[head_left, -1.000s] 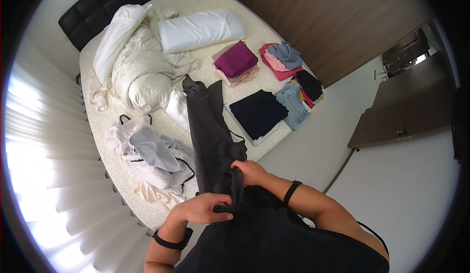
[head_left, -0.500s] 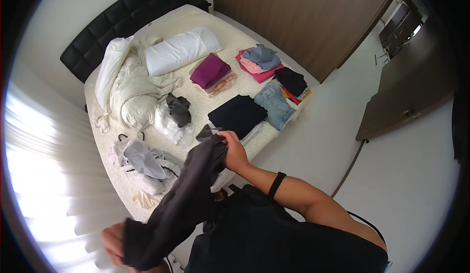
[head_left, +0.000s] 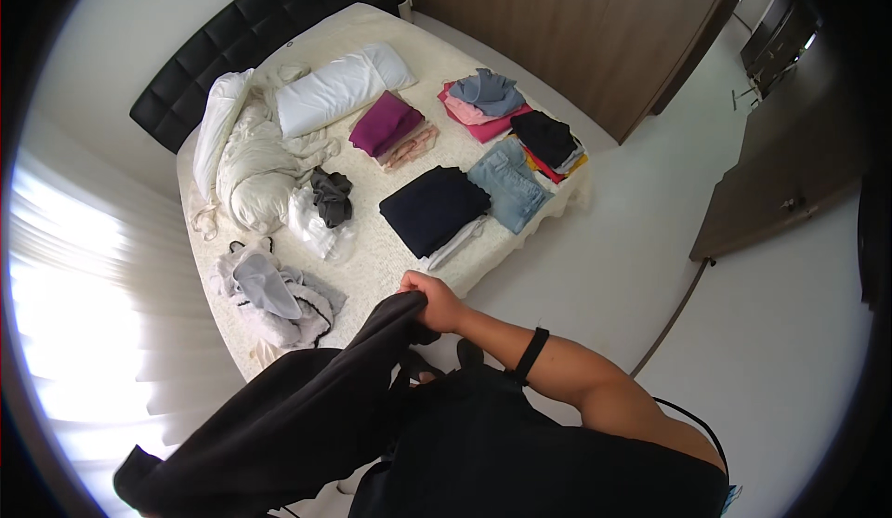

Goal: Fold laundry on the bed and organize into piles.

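A: Start with the bed. What crowds it?

B: Folded stacks sit along its right edge: a dark navy stack nearest the near corner, folded jeans just beside it, a black stack and a pink one further up. Loose pale clothes lie heaped by the left edge.

A: And the garment in hand?

B: The long black garment hangs off the bed altogether, slung from the near edge down toward the lower left. The right hand is closed in a fist on its upper end. The left hand I can't see; the cloth covers where it would be, so I cannot tell its grip.

A: What might go wrong?

B: In my judgement, the garment is long and limp, so its low end could drag on the floor. A wide swing of it onto the bed might also knock the navy stack askew, since that one sits closest to the fist
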Tool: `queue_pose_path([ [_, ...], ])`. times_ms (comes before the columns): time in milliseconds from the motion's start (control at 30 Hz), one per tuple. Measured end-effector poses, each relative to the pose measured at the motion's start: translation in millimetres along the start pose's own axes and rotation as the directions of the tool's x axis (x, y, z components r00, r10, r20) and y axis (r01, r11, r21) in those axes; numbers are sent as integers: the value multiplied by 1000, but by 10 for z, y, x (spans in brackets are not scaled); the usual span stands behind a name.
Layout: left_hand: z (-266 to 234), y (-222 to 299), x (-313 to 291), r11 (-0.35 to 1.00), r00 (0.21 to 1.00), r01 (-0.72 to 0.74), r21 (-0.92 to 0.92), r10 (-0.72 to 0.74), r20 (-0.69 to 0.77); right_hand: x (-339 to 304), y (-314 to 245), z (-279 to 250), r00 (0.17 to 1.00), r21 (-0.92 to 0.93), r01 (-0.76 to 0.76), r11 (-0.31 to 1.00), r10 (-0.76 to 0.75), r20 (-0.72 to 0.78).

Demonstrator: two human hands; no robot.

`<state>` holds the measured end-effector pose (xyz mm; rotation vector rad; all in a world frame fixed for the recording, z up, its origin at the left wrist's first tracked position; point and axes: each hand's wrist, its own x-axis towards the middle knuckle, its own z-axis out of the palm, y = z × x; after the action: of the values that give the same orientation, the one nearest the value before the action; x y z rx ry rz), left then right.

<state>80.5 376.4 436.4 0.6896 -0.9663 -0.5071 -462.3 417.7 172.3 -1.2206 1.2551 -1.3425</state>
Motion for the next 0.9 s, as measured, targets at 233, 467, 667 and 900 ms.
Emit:
queue_pose_path([
  [233, 604, 150, -99, 902, 855, 354, 245, -419, 305, -82, -238, -40, 977, 153, -172, 973, 148, 153],
  [467, 1073, -456, -550, 734, 583, 450, 509, -673, 455, -398, -98, -104, 954, 298, -283, 912, 235, 187],
  [667, 684, -850, -642, 663, 531, 628, 407, -747, 399, -672, -190, -218, 938, 427, -344, 836, 282, 203],
  [900, 435, -1075, -565, 647, 471, 648, 402, -755, 456, -720, -538, -290, 980, 118, -196, 973, 193, 36],
])
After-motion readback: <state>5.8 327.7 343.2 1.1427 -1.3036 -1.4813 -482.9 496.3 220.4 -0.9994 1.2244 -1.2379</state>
